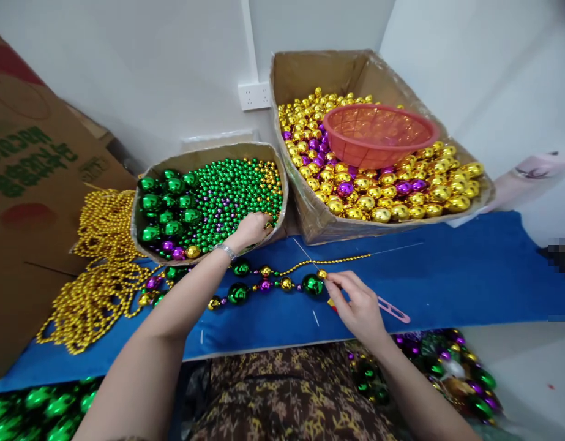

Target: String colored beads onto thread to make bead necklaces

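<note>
My left hand (pixel 252 230) reaches into the right front of a cardboard box of small beads. Its fingers are curled together among small green beads (pixel 236 190); what they hold, if anything, I cannot make out. Over the blue cloth, my right hand (pixel 360 306) pinches a gold bead (pixel 322 275) at its fingertips. A thin pale line, thread or needle, slants up and left from that bead. Beside it lies a bead strand with a large green ball (pixel 313 285) and smaller gold and purple beads. A chain of tiny gold beads (pixel 330 259) runs behind, ending in thread.
A large box (pixel 305 223) of gold and purple balls with a red basket (pixel 378 156) stands behind right. Gold bead chains (pixel 98 294) are heaped at left, near a tall carton (pixel 29 184). A pink cutter (pixel 395 309) lies by my right hand.
</note>
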Demonstrator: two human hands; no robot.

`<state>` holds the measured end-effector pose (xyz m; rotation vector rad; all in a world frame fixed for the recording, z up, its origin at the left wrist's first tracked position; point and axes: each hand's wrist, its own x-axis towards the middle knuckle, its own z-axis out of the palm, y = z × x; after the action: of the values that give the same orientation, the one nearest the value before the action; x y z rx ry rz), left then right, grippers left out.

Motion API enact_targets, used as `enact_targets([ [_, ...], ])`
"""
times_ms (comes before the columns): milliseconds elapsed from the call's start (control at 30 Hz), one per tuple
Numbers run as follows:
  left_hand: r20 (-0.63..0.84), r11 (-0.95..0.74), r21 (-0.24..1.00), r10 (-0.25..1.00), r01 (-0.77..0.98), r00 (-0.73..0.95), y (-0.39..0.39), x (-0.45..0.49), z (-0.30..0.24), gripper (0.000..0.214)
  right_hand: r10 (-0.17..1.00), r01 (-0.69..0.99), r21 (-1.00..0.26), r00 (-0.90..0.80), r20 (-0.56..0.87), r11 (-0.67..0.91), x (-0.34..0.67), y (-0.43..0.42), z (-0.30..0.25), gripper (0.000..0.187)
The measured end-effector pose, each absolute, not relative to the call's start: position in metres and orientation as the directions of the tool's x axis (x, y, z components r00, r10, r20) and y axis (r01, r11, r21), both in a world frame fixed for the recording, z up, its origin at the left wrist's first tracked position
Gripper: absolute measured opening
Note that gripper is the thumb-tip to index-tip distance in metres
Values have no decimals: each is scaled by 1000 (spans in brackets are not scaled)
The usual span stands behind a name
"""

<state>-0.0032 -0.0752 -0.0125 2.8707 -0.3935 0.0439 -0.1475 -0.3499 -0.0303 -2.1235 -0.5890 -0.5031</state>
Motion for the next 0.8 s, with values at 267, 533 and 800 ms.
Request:
enact_targets([
  [267, 51, -915, 312, -253, -256, 966, -70, -4, -6, 24, 220, 583, -623, 797, 562, -522, -148, -351, -33, 13],
  [533, 86, -382, 917, -87, -113, 992, -59, -42, 19, 43, 229, 631, -602, 759, 610, -489, -146, -347, -37, 12],
  [800, 91, -126, 988, 1, -91, 996, -63, -74, 28, 48, 221, 638, -598, 751, 623, -485, -148, -344, -37, 12],
])
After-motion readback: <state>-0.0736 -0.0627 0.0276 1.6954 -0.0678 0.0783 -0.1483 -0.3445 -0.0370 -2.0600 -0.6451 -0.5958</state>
